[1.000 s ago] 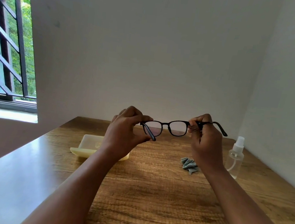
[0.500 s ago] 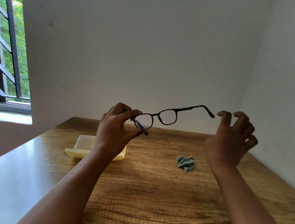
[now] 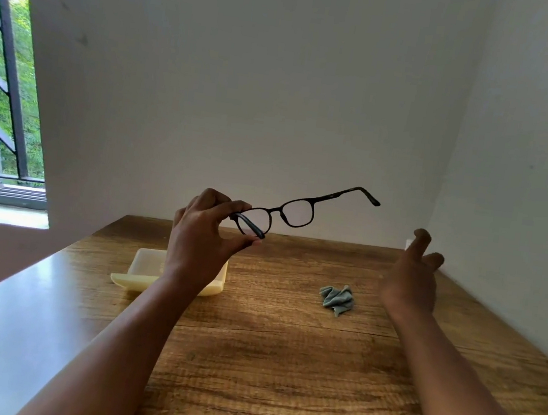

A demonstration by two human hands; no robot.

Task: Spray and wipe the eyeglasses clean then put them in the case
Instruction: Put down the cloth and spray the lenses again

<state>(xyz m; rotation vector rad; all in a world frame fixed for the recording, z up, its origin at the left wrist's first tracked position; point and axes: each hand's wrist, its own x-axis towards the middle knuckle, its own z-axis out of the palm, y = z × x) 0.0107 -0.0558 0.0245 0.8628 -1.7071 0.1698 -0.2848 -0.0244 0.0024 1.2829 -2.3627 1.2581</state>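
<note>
Since the earlier frame, my right hand (image 3: 410, 279) has let go of the eyeglasses (image 3: 294, 211) and dropped right of centre, fingers loosely spread, holding nothing. My left hand (image 3: 202, 233) alone pinches one temple, the frame tilted up at centre. Risk: this one-point pinch could slip, dropping them onto the table (image 3: 281, 363).

We see two bare forearms entering from the lower edge, each ending in a bare hand: left hand (image 3: 205, 233), right hand (image 3: 410, 279). We find no sleeve, glove, ring, watch or bracelet on either limb as far as the view reaches; both wrists are uncovered, and the fingernails appear short and unpainted
</note>
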